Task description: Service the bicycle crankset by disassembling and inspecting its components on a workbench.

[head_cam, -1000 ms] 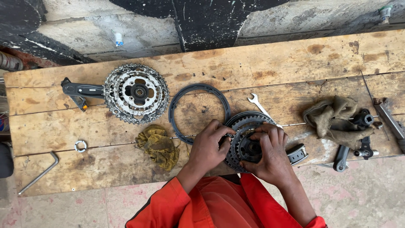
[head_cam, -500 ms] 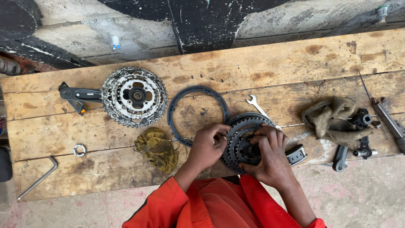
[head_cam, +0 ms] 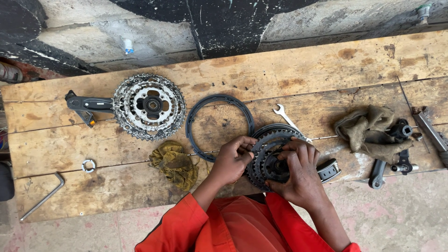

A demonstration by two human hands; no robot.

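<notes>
Wooden bench [head_cam: 326, 65]: both hands, left hand [head_cam: 232, 161] and right hand [head_cam: 298, 175], fingers clamped on dark chainring set [head_cam: 266, 156].

The person wears bright orange-red long sleeves, cuffs stopping short of 2 bare hands.

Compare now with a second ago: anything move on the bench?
Barely. Both hands, left hand and right hand, keep gripping the dark chainring set, fingers shifting slightly on it. The crankset, black ring, wrench and rags stayed put.
</notes>
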